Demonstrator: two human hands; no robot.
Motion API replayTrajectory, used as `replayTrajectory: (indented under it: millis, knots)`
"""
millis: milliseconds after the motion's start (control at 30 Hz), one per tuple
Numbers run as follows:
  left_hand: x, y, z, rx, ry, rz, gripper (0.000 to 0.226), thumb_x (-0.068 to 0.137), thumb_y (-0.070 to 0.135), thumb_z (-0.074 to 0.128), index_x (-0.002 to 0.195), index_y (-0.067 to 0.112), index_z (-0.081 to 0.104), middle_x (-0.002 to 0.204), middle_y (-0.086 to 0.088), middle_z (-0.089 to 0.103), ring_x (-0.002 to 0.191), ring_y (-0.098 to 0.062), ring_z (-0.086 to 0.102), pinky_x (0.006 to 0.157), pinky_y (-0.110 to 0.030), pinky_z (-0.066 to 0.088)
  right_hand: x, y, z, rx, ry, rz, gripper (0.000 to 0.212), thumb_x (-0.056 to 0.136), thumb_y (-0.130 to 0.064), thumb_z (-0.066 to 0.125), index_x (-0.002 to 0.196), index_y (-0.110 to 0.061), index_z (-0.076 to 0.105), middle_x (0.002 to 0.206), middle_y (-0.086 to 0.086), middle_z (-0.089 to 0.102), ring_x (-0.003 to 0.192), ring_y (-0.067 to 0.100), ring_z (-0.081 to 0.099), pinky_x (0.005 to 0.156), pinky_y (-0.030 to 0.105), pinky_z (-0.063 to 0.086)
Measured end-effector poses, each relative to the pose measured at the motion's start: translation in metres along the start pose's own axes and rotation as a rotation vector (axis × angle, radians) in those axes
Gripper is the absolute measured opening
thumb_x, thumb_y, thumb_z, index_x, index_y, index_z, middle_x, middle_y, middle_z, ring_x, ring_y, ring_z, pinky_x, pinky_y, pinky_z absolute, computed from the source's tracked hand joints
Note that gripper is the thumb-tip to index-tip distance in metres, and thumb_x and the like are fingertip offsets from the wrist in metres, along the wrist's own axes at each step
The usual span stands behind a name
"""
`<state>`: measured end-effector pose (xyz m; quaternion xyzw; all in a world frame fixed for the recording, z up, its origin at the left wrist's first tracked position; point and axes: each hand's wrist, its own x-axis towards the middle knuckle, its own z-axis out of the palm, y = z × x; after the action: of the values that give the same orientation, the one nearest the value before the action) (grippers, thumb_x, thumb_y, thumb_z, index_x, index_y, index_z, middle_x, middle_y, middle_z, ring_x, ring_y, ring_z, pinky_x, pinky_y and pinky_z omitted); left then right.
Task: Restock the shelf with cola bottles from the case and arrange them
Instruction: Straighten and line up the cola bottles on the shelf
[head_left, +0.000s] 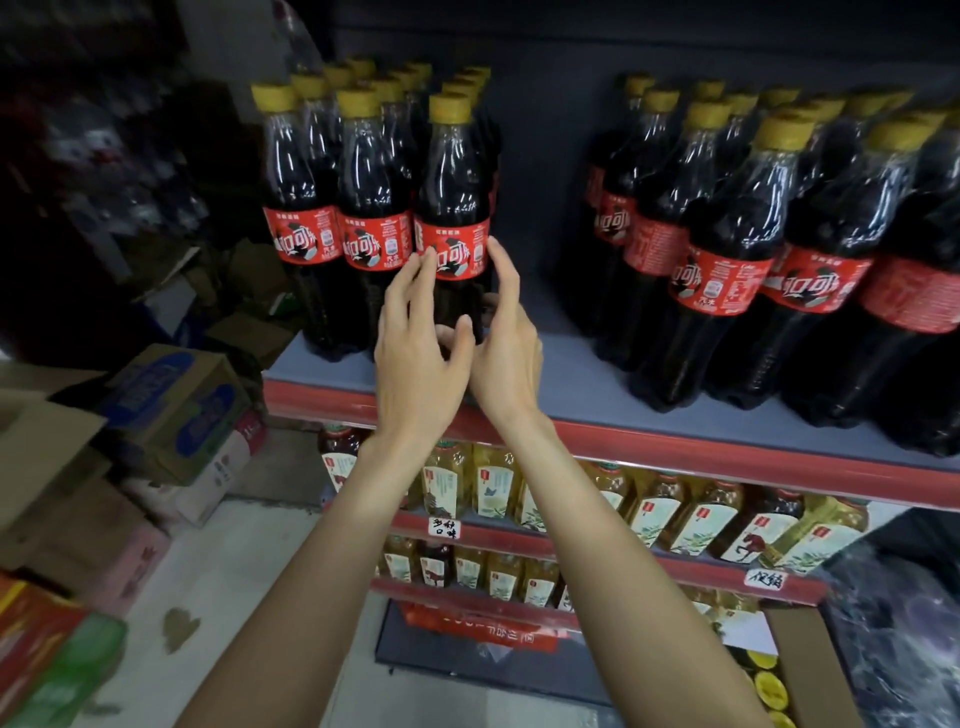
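Cola bottles with yellow caps and red labels stand in two groups on the grey shelf. The left group's front right bottle stands upright at the shelf's front. My left hand rests its fingertips on the left side of that bottle's label. My right hand touches the bottle's right side, fingers spread and curved. Neither hand is closed round it. The right group fills the shelf's right part. A gap of bare shelf lies between the groups. The open case with yellow caps shows at the lower right.
Lower shelves hold yellow and brown tea bottles behind red shelf edges. Cardboard boxes are stacked on the floor at the left, with coloured cartons at the bottom left. A dark wrapped pack sits at the lower right.
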<state>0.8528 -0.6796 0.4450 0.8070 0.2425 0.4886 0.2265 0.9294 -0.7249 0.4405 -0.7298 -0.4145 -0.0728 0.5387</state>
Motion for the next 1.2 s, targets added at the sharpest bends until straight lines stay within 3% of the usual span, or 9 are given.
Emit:
replayTrajectory:
  millis: [267,367,467,567,633,733,933,1067,1200]
  knots:
    - [0.001,0.003,0.003,-0.112,0.178,0.106,0.045,0.091,0.009,0.054,0.135,0.006,0.048,0.137,-0.006,0.042,0.129,-0.022,0.042,0.098,-0.049,0.045,0.003,-0.001,-0.008,0.003,-0.057,-0.006,0.08,0.084,-0.029,0.071,0.148,-0.034,0.024,0.12,0.003,0.056,0.104,0.019,0.058,0.079,0.041,0.052]
    - [-0.001,0.019,0.01,-0.283,0.191,0.26,0.034,0.089,-0.001,0.054,0.123,0.001,0.054,0.124,-0.002,0.048,0.119,-0.018,0.049,0.097,-0.042,0.047,-0.01,0.01,-0.04,-0.005,0.159,-0.113,0.05,0.091,-0.018,0.064,0.138,-0.017,0.045,0.116,0.001,0.058,0.107,0.014,0.057,0.087,0.039,0.052]
    - [0.009,0.035,0.033,-0.469,-0.129,0.175,0.037,0.089,0.0,0.057,0.125,0.008,0.053,0.119,0.0,0.055,0.111,-0.009,0.054,0.096,-0.03,0.047,-0.026,0.025,-0.077,-0.158,0.578,-0.148,0.031,0.091,-0.008,0.061,0.121,-0.003,0.057,0.109,0.007,0.061,0.1,0.021,0.058,0.086,0.033,0.049]
    - [0.017,0.056,0.062,-0.625,-0.576,-0.057,0.047,0.094,0.009,0.056,0.138,0.017,0.042,0.132,-0.001,0.052,0.119,-0.009,0.052,0.099,-0.02,0.044,-0.025,0.04,-0.103,-0.319,0.739,0.017,0.048,0.085,-0.015,0.069,0.126,0.0,0.051,0.117,0.017,0.054,0.106,0.029,0.051,0.089,0.031,0.043]
    - [0.019,0.068,0.077,-0.709,-0.703,-0.143,0.047,0.098,0.013,0.051,0.142,0.016,0.038,0.137,-0.004,0.049,0.116,-0.007,0.052,0.092,-0.008,0.042,-0.02,0.049,-0.108,-0.395,0.639,0.137,0.073,0.079,-0.026,0.076,0.138,-0.006,0.038,0.125,0.017,0.047,0.111,0.031,0.049,0.086,0.039,0.048]
    - [0.018,0.077,0.092,-0.768,-0.724,-0.191,0.043,0.1,0.018,0.047,0.142,0.019,0.039,0.138,-0.001,0.047,0.101,0.011,0.052,0.087,-0.003,0.041,-0.014,0.055,-0.108,-0.48,0.547,0.231,0.097,0.075,-0.032,0.078,0.149,-0.017,0.018,0.126,0.014,0.046,0.11,0.034,0.051,0.076,0.046,0.052]
    - [0.005,0.061,0.085,-0.76,-0.527,-0.079,0.035,0.094,0.015,0.056,0.127,0.026,0.047,0.119,0.001,0.053,0.093,0.001,0.056,0.085,-0.017,0.047,-0.018,0.053,-0.127,-0.154,0.339,0.107,0.102,0.076,-0.027,0.08,0.15,-0.032,0.009,0.126,-0.005,0.055,0.116,0.011,0.057,0.087,0.031,0.051]
    - [0.005,0.042,0.066,-0.66,-0.388,-0.013,0.051,0.088,0.034,0.061,0.133,0.042,0.038,0.123,0.011,0.053,0.095,-0.002,0.055,0.084,-0.025,0.052,-0.015,0.044,-0.123,0.17,0.021,0.091,0.098,0.078,-0.007,0.078,0.148,-0.024,0.011,0.127,0.004,0.057,0.114,0.011,0.06,0.092,0.026,0.051]
    - [0.01,0.033,0.048,-0.494,-0.246,-0.035,0.06,0.088,0.026,0.067,0.14,0.032,0.038,0.12,0.012,0.055,0.108,0.0,0.055,0.086,-0.02,0.053,0.0,0.037,-0.099,0.101,-0.102,0.057,0.105,0.081,-0.014,0.075,0.152,-0.023,0.0,0.144,0.004,0.046,0.128,0.011,0.049,0.102,0.032,0.045]
